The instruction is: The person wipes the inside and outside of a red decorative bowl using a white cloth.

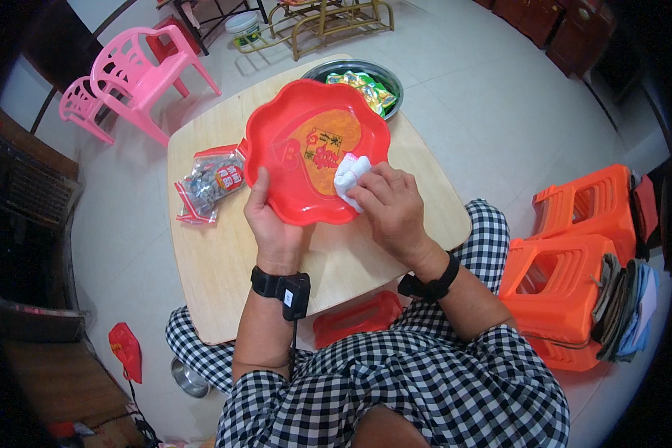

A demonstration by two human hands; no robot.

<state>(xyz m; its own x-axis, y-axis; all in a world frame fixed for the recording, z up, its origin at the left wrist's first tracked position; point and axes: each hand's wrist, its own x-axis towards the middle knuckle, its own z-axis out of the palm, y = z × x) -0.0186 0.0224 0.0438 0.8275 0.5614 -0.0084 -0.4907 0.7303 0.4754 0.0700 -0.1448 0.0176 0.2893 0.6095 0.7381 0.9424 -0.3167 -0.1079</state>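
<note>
A red plastic tray [280,185] with a scalloped rim and a printed gold pattern is held above the table, its inside facing me. My left hand [274,229] grips its lower left edge, thumb over the rim and fingers hidden beneath. In my right hand [392,207] is a folded white cloth [349,176] with a bit of pink, pressed against the tray's right inner side. Left of the tray lies a clear zip bag [210,182] with red edges and greyish contents. Behind it stands a metal bowl [395,84] holding green and gold packets [364,89].
The light wooden table [218,280] is in front of me. Orange plastic stools [560,280] with folded clothes [627,308] are at right. Pink plastic chairs [145,78] stand at upper left, a bamboo frame [330,25] beyond. A metal basin [190,378] sits on the floor, lower left.
</note>
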